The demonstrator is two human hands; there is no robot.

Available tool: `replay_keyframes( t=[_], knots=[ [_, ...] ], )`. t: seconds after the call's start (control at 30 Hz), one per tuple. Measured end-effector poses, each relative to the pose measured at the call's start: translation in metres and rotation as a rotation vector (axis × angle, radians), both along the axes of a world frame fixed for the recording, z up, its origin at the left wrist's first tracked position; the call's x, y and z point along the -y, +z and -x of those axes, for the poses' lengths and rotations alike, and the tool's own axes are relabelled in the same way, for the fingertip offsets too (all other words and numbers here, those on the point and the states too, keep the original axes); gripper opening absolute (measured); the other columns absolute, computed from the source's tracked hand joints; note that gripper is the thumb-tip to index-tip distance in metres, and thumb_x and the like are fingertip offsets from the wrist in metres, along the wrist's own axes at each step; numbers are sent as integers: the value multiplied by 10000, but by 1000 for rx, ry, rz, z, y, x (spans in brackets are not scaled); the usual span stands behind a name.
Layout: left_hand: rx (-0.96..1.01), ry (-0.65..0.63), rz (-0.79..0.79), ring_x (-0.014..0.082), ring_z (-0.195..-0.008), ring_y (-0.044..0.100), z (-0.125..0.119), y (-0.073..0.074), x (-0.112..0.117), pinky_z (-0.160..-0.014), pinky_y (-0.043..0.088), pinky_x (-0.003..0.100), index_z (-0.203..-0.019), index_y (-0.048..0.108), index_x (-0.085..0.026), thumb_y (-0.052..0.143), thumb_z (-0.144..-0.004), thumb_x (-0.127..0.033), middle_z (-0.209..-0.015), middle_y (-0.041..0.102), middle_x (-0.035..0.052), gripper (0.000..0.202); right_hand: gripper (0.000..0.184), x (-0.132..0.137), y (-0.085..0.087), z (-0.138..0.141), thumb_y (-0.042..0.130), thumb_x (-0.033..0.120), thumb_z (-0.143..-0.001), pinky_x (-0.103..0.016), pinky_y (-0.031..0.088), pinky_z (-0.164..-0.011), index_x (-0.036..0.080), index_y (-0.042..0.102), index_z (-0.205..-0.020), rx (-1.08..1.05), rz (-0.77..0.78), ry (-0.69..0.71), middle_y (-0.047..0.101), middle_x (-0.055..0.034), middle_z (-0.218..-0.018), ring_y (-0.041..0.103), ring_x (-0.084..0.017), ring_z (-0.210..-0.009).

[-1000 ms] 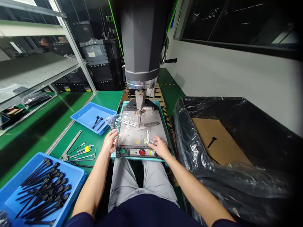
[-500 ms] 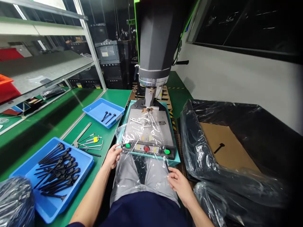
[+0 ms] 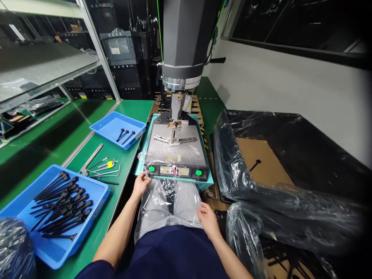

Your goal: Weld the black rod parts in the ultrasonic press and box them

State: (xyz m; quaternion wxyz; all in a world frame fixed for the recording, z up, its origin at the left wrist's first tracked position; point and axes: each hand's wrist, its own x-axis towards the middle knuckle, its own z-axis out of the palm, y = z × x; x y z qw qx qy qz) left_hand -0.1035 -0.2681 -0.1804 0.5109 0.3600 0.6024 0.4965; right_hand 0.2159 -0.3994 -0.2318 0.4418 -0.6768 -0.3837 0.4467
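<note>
A clear plastic sheet or bag (image 3: 158, 197) lies over my lap, its upper part at the front edge of the machine base. My left hand (image 3: 141, 185) pinches its left side, close to the left green button (image 3: 151, 169). On the other side, my right hand (image 3: 208, 217) has its fingers closed at the sheet's right edge, above my thigh. In front of me is a bench press machine (image 3: 182, 38) with a grey metal plate (image 3: 162, 153). A small metal fixture (image 3: 174, 133) stands on that plate under the press head, with a dark part at its top.
At left, a blue tray (image 3: 103, 193) holds many black bolt-like parts; a smaller blue tray (image 3: 116, 117) holds several more. Hex keys (image 3: 110, 164) and a wrench (image 3: 93, 158) lie between. At right stands a plastic-lined black bin (image 3: 232, 170) with cardboard (image 3: 271, 170) and one black part inside.
The plastic sheet has slid down off the metal plate toward my lap. My right hand has moved slightly left, and the view has shifted.
</note>
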Motion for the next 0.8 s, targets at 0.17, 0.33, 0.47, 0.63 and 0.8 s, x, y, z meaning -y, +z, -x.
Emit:
replay_keyframes(
  t=[0.17,0.33,0.47,0.63,0.8],
  knots=[
    [-69,44,-19,76,-540,484,4,-11,-10,-549,370,216,-1174,575,-143,770,-594,-340,-699,579,-50,642,408,-43,-6,-27,580,372,-662,-370,520,-633,183,626,-1021,274,29,45,668,-12,-712,635,-219,-589],
    [-111,-3,-53,107,-675,592,8,-23,-4,-682,471,248,-1254,529,-139,752,-669,-391,-832,634,-2,675,439,-102,61,-59,765,362,-610,-412,531,-787,184,699,-1005,581,15,289,703,-115,-991,683,-283,-842],
    [-198,-13,11,181,-928,669,13,-26,1,-889,503,321,-1296,506,-126,746,-703,-446,-1086,671,111,716,285,-187,144,-38,587,378,-855,-380,530,-837,209,699,-1055,556,-403,338,698,-96,-1019,675,-243,-905],
    [-449,21,91,294,-1223,586,24,-17,9,-1078,413,433,-1294,535,-131,734,-730,-458,-1287,623,186,682,292,-312,205,18,575,255,-852,-420,516,-898,196,692,-1112,604,-663,361,672,-115,-1099,639,-269,-1009],
    [-357,63,53,278,-1179,620,32,-18,24,-1037,471,433,-1283,541,-132,736,-729,-409,-1249,649,182,650,309,-381,219,41,622,198,-818,-454,405,-1051,178,712,-1113,636,-581,562,639,-130,-1229,541,-308,-1208]
  ],
)
